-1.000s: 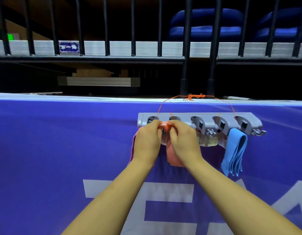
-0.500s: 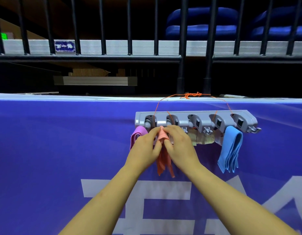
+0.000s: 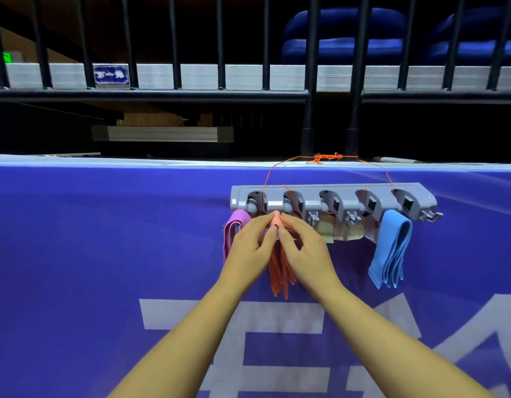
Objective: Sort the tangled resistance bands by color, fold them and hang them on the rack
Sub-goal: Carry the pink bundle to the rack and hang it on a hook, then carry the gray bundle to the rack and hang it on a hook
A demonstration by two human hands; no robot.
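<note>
At frame centre, the left hand (image 3: 248,248) and right hand (image 3: 308,254) are pinching the folded top of the orange band (image 3: 278,271) between their fingertips, just under the grey rack (image 3: 331,201). The purple band (image 3: 232,231) is hanging at the rack's left end, the blue band (image 3: 392,248) toward its right.

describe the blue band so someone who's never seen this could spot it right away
Find the grey rack hung by orange string against the purple banner. The blue band hangs folded near its right end, away from both hands. Unlike the purple band at the left end and the orange band between the hands, it is light blue and nobody touches it.
</note>
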